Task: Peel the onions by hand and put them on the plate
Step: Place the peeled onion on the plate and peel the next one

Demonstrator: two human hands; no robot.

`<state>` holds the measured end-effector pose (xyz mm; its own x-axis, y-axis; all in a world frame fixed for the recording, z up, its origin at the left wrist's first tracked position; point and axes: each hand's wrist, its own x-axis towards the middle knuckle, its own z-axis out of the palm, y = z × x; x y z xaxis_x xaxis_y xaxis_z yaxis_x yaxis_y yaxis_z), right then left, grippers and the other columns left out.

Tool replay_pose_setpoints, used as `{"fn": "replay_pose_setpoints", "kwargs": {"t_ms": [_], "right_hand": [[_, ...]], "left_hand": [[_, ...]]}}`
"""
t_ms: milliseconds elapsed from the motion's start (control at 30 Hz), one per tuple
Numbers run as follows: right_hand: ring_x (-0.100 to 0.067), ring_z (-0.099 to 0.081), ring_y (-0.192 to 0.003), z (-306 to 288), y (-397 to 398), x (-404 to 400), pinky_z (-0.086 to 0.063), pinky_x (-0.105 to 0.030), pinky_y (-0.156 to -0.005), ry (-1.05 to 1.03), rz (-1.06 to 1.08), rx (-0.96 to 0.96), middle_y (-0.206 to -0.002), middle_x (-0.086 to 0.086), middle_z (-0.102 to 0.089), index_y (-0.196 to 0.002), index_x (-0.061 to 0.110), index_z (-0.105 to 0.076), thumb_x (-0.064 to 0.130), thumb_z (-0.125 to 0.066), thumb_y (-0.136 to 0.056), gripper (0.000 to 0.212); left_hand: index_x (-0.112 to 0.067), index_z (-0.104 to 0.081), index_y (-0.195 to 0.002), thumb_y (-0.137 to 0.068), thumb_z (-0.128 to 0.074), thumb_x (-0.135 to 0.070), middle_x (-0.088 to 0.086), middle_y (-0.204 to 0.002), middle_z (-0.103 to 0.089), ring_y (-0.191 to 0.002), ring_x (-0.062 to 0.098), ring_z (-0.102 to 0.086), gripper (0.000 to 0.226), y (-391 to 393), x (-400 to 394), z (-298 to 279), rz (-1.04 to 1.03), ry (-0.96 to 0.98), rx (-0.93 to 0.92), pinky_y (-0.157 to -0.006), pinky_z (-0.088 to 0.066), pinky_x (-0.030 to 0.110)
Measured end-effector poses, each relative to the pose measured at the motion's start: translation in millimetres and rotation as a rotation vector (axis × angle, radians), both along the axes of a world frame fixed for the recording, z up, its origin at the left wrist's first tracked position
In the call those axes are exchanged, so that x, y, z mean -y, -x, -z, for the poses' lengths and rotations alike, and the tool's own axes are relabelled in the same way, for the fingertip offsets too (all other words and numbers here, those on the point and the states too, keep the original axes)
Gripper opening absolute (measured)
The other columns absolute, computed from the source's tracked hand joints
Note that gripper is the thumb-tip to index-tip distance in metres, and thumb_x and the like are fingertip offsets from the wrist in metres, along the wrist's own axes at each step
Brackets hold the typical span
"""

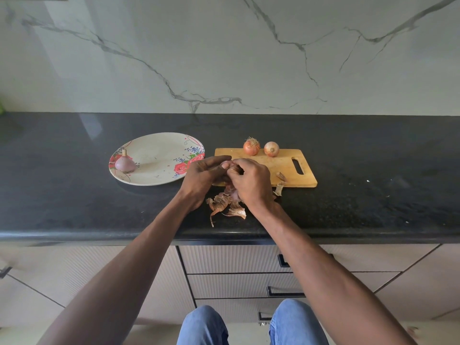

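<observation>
Both hands are bunched together just above the near left corner of the cutting board [286,168]. The left hand [202,174] cups from the side with fingers curled, and the right hand [249,178] folds over from the other side, its fingertips [232,166] pinching in at the top. Between them sits the onion being worked; it is almost wholly hidden, with only a sliver of pale purplish skin peeking out under the palms, so how much of its skin is off cannot be told.

Below the hands, a heap of dry brown peels [225,204] lies on the black counter [74,207], and a couple of stray scraps [280,181] lie at the board's near edge.

Out to the left, the floral plate [154,145] holds one peeled onion [125,164], purple and glossy, stalk tip up, resting near the plate's left rim. That looks like one done.

At the far edge of the board, two onions wait in their papery skins: the one with the root tuft [251,146] and, just beside it, the smoother one [271,148], untouched by either hand.

So the tally reads: one plated, one in the hands mid-peel, two to go, roughly a quarter finished.
</observation>
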<state>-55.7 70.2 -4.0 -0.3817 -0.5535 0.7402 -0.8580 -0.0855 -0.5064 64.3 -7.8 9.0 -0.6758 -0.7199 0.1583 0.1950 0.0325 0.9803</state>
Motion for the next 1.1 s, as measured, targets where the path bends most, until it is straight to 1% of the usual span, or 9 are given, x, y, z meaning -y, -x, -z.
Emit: {"fn": "replay_pose_setpoints", "kwargs": {"t_ms": [267,400,533,633,733,833,967,1033,1100], "right_hand": [[-0.015,-0.067,-0.059,-0.4,1.1,-0.9,-0.055,-0.035,-0.051,0.034,-0.020,0.117,-0.072,-0.006,-0.072,-0.084,0.002,-0.074,0.016,-0.071,-0.090,0.015],[-0.019,-0.067,-0.061,-5.2,0.3,-2.8,-0.055,-0.040,-0.052,0.046,0.001,0.267,-0.074,-0.005,-0.074,-0.088,0.003,-0.076,0.017,-0.077,-0.086,0.015],[-0.015,-0.068,-0.062,-7.4,-0.4,-2.8,-0.056,-0.040,-0.056,0.052,0.017,0.380,-0.076,0.001,-0.073,-0.091,0.004,-0.077,0.011,-0.073,-0.087,0.008],[-0.006,-0.065,-0.062,-7.0,-2.2,-1.8,-0.058,-0.024,-0.056,0.034,0.029,0.338,-0.083,-0.001,-0.074,-0.103,0.004,-0.074,0.008,-0.072,-0.088,0.016],[0.001,-0.053,-0.048,-7.7,-2.8,-1.8,-0.042,-0.009,-0.045,0.028,0.081,0.294,-0.078,-0.003,-0.072,-0.105,0.002,-0.072,0.008,-0.071,-0.088,0.018],[-0.005,-0.055,-0.050,-6.2,-1.1,-1.2,-0.041,-0.012,-0.045,-0.031,0.144,0.229,-0.075,-0.005,-0.073,-0.095,0.003,-0.075,0.009,-0.067,-0.089,0.011],[-0.014,-0.068,-0.074,-4.3,0.0,0.4,-0.058,-0.031,-0.067,-0.024,0.138,0.165,-0.088,-0.004,-0.075,-0.087,0.005,-0.077,0.012,-0.070,-0.086,0.010],[-0.003,-0.068,-0.089,-8.1,-0.6,-1.6,-0.056,-0.018,-0.077,-0.026,0.047,0.222,-0.107,-0.005,-0.074,-0.105,0.004,-0.075,0.021,-0.075,-0.087,0.025],[0.020,-0.060,-0.081,-11.3,-2.2,-4.5,-0.046,-0.001,-0.070,-0.060,-0.088,0.298,-0.111,-0.002,-0.071,-0.116,0.001,-0.070,0.019,-0.076,-0.086,0.035]], "left_hand": [[-0.006,-0.071,-0.111,-0.092,-0.072,-0.016,0.022,-0.111,-0.072,-0.099,0.035,-0.069,0.021,0.3,6.9,3.6,0.023,-0.050,0.001,-0.094,-0.056,0.047],[-0.004,-0.070,-0.110,-0.085,-0.075,-0.018,0.017,-0.108,-0.072,-0.096,0.026,-0.070,0.030,0.9,7.4,1.6,0.064,-0.145,-0.045,-0.091,-0.058,0.041],[0.004,-0.065,-0.113,-0.092,-0.061,-0.003,0.018,-0.107,-0.071,-0.097,0.028,-0.070,0.023,2.9,10.5,0.8,0.050,-0.276,-0.145,-0.086,-0.061,0.037],[0.003,-0.063,-0.112,-0.099,-0.050,0.005,0.017,-0.105,-0.072,-0.095,0.026,-0.073,0.019,1.8,8.2,-4.4,0.024,-0.356,-0.182,-0.078,-0.061,0.030],[0.003,-0.060,-0.120,-0.101,-0.049,0.004,0.022,-0.116,-0.068,-0.099,0.029,-0.072,0.022,1.2,8.4,-4.6,0.010,-0.390,-0.192,-0.082,-0.062,0.033],[0.002,-0.058,-0.125,-0.101,-0.050,0.002,0.026,-0.122,-0.064,-0.099,0.031,-0.072,0.026,0.4,11.0,-3.3,-0.012,-0.417,-0.195,-0.089,-0.061,0.037],[0.002,-0.060,-0.122,-0.098,-0.052,0.005,0.021,-0.116,-0.068,-0.102,0.029,-0.071,0.026,0.3,11.1,-3.0,-0.010,-0.425,-0.214,-0.093,-0.059,0.039],[0.000,-0.063,-0.116,-0.096,-0.056,0.003,0.016,-0.108,-0.071,-0.100,0.026,-0.071,0.022,-0.5,9.9,-3.6,-0.009,-0.413,-0.221,-0.092,-0.060,0.039],[-0.002,-0.065,-0.112,-0.094,-0.058,0.001,0.014,-0.104,-0.073,-0.095,0.022,-0.072,0.019,-0.8,8.5,-4.5,-0.007,-0.402,-0.215,-0.086,-0.061,0.034]]}}
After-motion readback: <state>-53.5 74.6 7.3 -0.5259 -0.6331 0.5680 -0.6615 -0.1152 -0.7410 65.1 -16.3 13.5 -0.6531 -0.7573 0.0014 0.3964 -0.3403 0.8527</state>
